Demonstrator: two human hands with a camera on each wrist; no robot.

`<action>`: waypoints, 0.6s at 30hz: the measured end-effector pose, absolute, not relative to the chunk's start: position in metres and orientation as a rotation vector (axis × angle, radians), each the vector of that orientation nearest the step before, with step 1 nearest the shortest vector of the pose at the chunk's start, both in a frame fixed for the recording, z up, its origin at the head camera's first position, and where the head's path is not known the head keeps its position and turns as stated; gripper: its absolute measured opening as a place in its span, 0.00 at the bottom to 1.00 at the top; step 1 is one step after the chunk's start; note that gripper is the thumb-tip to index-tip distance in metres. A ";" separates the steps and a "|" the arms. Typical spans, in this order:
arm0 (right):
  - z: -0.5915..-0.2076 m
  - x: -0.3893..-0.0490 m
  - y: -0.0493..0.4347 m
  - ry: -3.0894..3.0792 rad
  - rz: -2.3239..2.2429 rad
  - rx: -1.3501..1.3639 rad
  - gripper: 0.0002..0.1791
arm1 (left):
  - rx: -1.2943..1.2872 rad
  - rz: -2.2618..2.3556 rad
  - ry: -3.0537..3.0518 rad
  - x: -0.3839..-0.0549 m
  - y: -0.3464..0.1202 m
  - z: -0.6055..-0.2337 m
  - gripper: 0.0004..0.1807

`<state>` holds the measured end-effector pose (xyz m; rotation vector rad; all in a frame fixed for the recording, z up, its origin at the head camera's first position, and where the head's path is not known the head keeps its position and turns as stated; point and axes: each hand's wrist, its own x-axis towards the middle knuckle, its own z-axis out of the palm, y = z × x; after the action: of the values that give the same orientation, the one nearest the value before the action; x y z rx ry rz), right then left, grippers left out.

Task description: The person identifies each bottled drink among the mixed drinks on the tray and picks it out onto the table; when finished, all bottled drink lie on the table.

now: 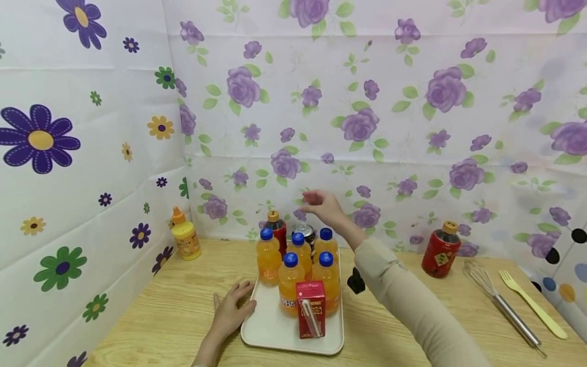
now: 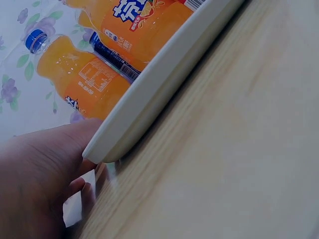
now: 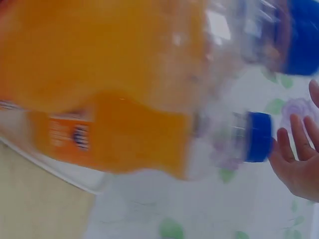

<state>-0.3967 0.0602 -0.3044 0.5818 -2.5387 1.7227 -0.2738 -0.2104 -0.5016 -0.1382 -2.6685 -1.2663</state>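
On a cream tray (image 1: 270,336) stand several orange soda bottles (image 1: 269,257) with blue caps. A red drink carton (image 1: 304,321) with a straw on its face is at their front. A red bottle (image 1: 277,232) with a gold cap and a dark can (image 1: 303,231) stand at the back of the tray. My left hand (image 1: 231,311) rests at the tray's left side, thumb on the rim and fingers spread outside it. My right hand (image 1: 326,208) is raised above the rear bottles, fingers loosely bent around nothing. In the right wrist view its fingers overlap a blue cap (image 3: 259,137).
A yellow squeeze bottle (image 1: 186,237) stands at the back left. Right of the tray are another red bottle (image 1: 441,252), a whisk (image 1: 504,306) and a pale yellow fork (image 1: 534,305). A small black object (image 1: 355,281) shows by the right sleeve. Flowered cloth (image 1: 284,117) hangs behind.
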 end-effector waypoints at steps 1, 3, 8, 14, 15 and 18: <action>-0.298 -0.399 0.058 -2.537 1.728 0.591 0.28 | -0.139 -1.265 -2.670 -0.274 -0.211 -0.502 0.24; -0.281 -0.405 0.053 -2.522 1.737 0.601 0.28 | -0.133 -1.272 -2.668 -0.273 -0.213 -0.501 0.24; -0.241 -0.409 0.032 -2.465 1.821 0.586 0.30 | -0.120 -1.260 -2.671 -0.274 -0.217 -0.500 0.25; -0.244 -0.405 -0.011 -2.465 1.895 0.515 0.29 | -0.149 -1.262 -2.641 -0.276 -0.216 -0.500 0.24; -0.249 -0.404 -0.017 -2.470 1.906 0.499 0.29 | -0.151 -1.269 -2.639 -0.276 -0.215 -0.501 0.24; -0.266 -0.400 -0.031 -2.491 1.947 0.420 0.28 | -0.156 -1.291 -2.635 -0.274 -0.212 -0.504 0.24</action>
<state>-0.4005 -0.0314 -0.2664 0.4199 -2.4913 1.9468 -0.2741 -0.2117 -0.5041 -0.1563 -2.6346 -1.2906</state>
